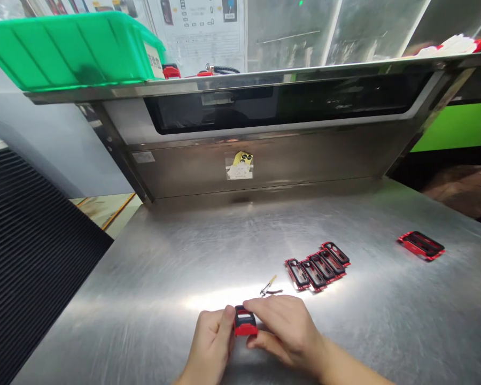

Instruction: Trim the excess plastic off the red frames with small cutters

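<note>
Both of my hands hold one small red and black plastic part (245, 321) just above the steel table (184, 251) near its front edge. My left hand (210, 342) grips the part's left side with curled fingers. My right hand (286, 329) closes over its right side and top. A row of several similar red and black parts (316, 266) lies on the table just beyond my right hand. A small pair of tweezers (268, 287) lies between that row and my hands.
One more red and black part (421, 245) lies alone at the far right of the table. A green bin (70, 48) stands on the shelf (288, 75) above the back panel. A black ribbed mat (28, 240) is at the left.
</note>
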A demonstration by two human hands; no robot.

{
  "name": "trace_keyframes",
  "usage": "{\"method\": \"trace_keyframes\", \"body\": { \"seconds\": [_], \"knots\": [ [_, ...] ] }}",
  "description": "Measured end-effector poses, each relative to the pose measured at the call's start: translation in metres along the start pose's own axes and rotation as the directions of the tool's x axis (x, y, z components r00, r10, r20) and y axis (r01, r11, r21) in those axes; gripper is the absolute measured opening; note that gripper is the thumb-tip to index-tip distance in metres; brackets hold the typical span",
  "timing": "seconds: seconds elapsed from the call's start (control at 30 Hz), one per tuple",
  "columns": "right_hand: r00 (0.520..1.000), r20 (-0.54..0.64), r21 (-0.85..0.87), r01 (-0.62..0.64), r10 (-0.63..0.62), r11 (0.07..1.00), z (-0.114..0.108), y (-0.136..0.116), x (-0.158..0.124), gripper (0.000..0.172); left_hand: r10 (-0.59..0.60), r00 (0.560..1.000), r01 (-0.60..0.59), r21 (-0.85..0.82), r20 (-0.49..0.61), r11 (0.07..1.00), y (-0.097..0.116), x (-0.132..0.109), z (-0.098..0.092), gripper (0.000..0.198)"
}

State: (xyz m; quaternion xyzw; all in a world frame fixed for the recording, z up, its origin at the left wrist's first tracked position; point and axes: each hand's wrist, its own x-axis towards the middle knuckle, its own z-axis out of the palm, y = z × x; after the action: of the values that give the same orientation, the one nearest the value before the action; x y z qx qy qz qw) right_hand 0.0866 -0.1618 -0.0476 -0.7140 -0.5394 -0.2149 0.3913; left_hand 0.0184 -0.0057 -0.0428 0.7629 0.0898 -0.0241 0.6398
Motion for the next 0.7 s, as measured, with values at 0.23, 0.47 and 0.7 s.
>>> {"method": "trace_keyframes", "body": {
  "seconds": [0.23,0.47,0.7],
  "knots": [
    [0.999,0.011,-0.038,0.036,-0.035,0.999,-0.002,-0.001,0.000,0.037,0.042,0.999,-0.042,0.062,-0.007,0.997,-0.002,-0.003,-0.001,0.065],
    [1.000,0.007,-0.021,0.027,-0.027,0.999,-0.002,-0.001,0.000,0.037,0.073,0.995,-0.067,0.091,-0.065,0.994,-0.001,-0.002,-0.002,0.063],
    [0.917,0.171,0.265,-0.396,0.362,0.879,0.011,-0.010,-0.004,0.049,-0.156,0.960,0.210,-0.229,0.233,0.950,-0.005,0.010,0.002,0.069]
  ]
}}
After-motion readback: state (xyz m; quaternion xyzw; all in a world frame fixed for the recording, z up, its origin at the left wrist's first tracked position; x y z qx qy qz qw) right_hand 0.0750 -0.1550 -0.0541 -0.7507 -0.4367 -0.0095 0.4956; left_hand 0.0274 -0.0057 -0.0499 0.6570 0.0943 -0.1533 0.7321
